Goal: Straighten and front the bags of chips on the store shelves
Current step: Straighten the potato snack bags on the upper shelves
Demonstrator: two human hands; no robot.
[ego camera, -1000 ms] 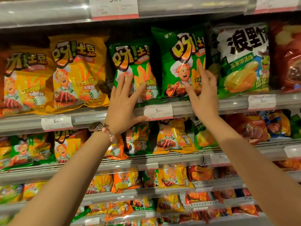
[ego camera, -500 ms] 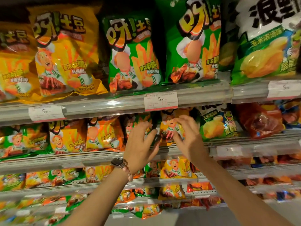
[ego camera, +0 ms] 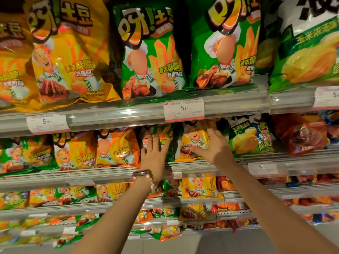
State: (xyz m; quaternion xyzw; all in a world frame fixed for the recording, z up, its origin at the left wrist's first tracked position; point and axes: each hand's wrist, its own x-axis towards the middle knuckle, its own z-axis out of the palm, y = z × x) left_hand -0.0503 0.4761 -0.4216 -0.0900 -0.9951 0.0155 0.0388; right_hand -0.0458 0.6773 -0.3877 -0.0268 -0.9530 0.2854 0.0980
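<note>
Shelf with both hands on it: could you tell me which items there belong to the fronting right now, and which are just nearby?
In hand:
- left hand, flat on the small green bag
- right hand, on the small yellow bag

Nearby only:
- price tag
- large green bag above
- red bag
</note>
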